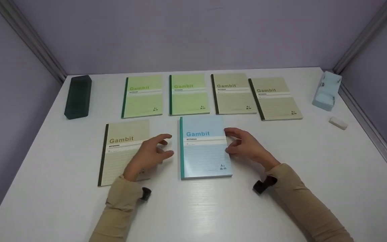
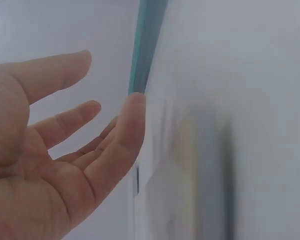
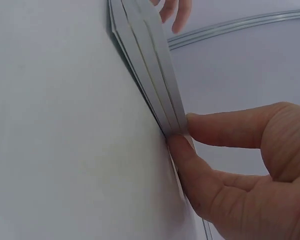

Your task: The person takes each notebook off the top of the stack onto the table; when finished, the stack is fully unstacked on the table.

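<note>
A blue notebook (image 1: 203,154) with a green spine lies at the middle of the table, on top of a stack. The stack's layered page edges (image 3: 152,65) show in the right wrist view. My right hand (image 1: 247,144) holds the stack's right side, thumb at the upper edge and a finger at the lower one. My left hand (image 1: 149,153) hovers over the right part of a tan notebook (image 1: 123,148), its fingers loosely bent and holding nothing. Its fingertips stop short of the blue notebook's spine (image 1: 181,148).
Behind lie two green notebooks (image 1: 143,101) and two tan ones (image 1: 235,101) in a row. A dark green case (image 1: 78,97) stands at the back left. At the back right are a light blue case (image 1: 327,90) and a white eraser (image 1: 338,123). Walls enclose the table's back and sides.
</note>
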Demonstrator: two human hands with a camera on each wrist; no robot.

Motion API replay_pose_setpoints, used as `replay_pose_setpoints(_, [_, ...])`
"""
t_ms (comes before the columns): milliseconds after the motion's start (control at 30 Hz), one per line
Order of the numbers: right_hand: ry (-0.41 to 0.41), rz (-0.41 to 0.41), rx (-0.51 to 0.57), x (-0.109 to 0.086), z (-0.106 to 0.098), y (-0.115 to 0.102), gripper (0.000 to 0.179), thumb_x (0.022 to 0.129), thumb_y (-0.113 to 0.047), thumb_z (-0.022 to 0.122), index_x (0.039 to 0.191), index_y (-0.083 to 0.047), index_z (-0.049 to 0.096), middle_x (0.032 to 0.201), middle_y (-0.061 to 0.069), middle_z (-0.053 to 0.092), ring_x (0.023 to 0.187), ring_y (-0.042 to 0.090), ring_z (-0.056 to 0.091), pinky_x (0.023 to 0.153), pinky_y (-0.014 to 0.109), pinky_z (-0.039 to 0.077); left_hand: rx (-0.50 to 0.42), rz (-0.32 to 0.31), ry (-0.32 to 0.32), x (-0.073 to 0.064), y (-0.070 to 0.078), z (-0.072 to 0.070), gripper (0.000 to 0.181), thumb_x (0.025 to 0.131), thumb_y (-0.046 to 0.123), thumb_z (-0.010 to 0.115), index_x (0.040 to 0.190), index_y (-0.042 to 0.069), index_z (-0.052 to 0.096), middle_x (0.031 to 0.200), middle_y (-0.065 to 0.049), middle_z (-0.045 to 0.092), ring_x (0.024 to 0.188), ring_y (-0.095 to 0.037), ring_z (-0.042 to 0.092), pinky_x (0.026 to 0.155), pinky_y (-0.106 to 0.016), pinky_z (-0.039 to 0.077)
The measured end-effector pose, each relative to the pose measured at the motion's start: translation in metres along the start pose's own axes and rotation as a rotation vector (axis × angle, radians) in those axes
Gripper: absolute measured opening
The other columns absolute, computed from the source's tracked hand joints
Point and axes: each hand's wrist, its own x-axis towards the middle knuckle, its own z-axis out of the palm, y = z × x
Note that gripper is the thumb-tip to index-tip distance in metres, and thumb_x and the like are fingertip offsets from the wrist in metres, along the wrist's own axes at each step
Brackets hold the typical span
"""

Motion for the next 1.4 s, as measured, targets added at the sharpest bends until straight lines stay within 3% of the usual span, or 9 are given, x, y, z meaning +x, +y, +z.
replay_pose_setpoints(133, [0.007,-0.018,-0.001,0.000,0.000,0.000,0.074,0.080,-0.001,0.071,0.146,-0.012,0.039,0.147,0.008,0.042,0.088,0.023,0.057,0.069,0.030,0.050,-0.059,0.014,-0.005,0.009,0.003,0.017,0.057,0.088,0.017,0.069,0.141,0.013,0.048,0.130,-0.012,0.055,0.090,-0.018,0.062,0.073,-0.032,0.053])
replay_pose_setpoints(333, [0.002,-0.029,0.013,-0.001,0.002,0.001,0.075,0.080,0.001,0.071,0.146,-0.012,0.039,0.147,0.008,0.041,0.086,0.022,0.058,0.068,0.029,0.050,-0.107,0.069,-0.043,0.013,0.003,0.024,0.063,0.083,0.009,0.072,0.141,0.008,0.048,0.132,-0.011,0.055,0.095,-0.019,0.064,0.080,-0.033,0.051])
replay_pose_setpoints(600, [-0.021,-0.068,0.048,0.002,0.015,-0.006,0.074,0.079,0.004,0.071,0.146,-0.009,0.040,0.147,0.011,0.041,0.083,0.021,0.059,0.066,0.028,0.050,-0.081,0.072,-0.082,0.007,0.001,0.014,0.064,0.078,0.002,0.075,0.138,0.002,0.050,0.118,-0.012,0.058,0.087,-0.017,0.062,0.073,-0.030,0.048])
replay_pose_setpoints(800, [-0.054,-0.067,0.052,0.007,0.028,-0.016,0.073,0.080,0.004,0.070,0.145,-0.009,0.041,0.146,0.011,0.041,0.081,0.019,0.059,0.063,0.028,0.049,-0.052,0.003,-0.106,0.002,-0.003,0.001,0.071,0.074,0.000,0.078,0.139,0.008,0.050,0.123,-0.010,0.053,0.086,-0.018,0.060,0.071,-0.030,0.048])
replay_pose_setpoints(1133, [-0.064,-0.068,0.070,0.009,0.034,-0.016,0.074,0.079,0.004,0.071,0.145,-0.011,0.040,0.146,0.010,0.041,0.082,0.020,0.056,0.063,0.028,0.048,-0.022,-0.012,-0.118,0.003,-0.005,-0.001,0.077,0.074,0.001,0.081,0.142,0.014,0.047,0.121,-0.012,0.048,0.087,-0.019,0.059,0.072,-0.031,0.048])
replay_pose_setpoints(1267, [-0.084,-0.079,0.057,0.010,0.033,-0.015,0.071,0.078,0.005,0.071,0.141,-0.013,0.045,0.137,0.011,0.045,0.083,0.021,0.055,0.063,0.028,0.048,-0.023,0.007,-0.121,0.004,-0.008,0.000,0.076,0.074,0.001,0.081,0.141,0.015,0.049,0.120,-0.013,0.047,0.086,-0.019,0.058,0.073,-0.031,0.048])
replay_pose_setpoints(1400, [-0.119,-0.104,0.037,0.012,0.030,-0.016,0.062,0.074,0.010,0.068,0.131,-0.011,0.056,0.111,0.013,0.051,0.078,0.022,0.051,0.059,0.028,0.046,-0.011,0.047,-0.122,0.004,-0.009,0.001,0.070,0.074,0.002,0.081,0.138,0.015,0.054,0.116,-0.014,0.046,0.083,-0.019,0.055,0.075,-0.031,0.047])
